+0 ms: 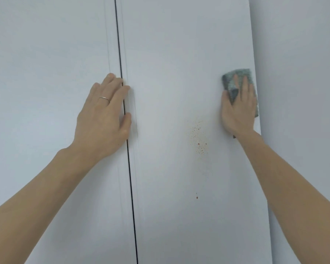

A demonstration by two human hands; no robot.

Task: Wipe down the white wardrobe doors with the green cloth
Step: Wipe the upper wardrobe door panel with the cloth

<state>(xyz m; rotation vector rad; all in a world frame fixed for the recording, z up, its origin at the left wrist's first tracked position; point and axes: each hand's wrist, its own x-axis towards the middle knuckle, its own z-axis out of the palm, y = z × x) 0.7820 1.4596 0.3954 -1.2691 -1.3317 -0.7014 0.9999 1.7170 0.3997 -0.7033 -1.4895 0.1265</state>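
The right hand [238,109] lies flat with its fingers straight, pressing the green cloth [242,86] against the right door [179,54] near that door's right edge. The cloth is folded into a pad; it shows above the fingertips and along the right side of the hand, and a small dark corner seems to peep out below the wrist. The left hand [103,115] is open and holds nothing. Its palm rests on the left door [46,73], and its fingers and thumb reach across the dark gap [129,168] between the two doors, touching the near edge of the right one. A thin ring [104,99] sits on one finger.

The step in hand looks to be the wiping of the right door, and it is best done with the palm kept flat, so the whole pad bears on the panel and does not bunch up. The left hand should brace the doors so they do not swing or rattle under the pressure.

A scatter of small reddish spots [197,138] lies on the right door, to the left of and below the cloth, with a single spot [197,197] further down. These likely need firm, overlapping strokes that lift the marks off, not smear them wider, with a clean face of the cloth turned out if it picks up colour.

To the right of the door, the plain pale wall [303,54] runs up and down the scene.
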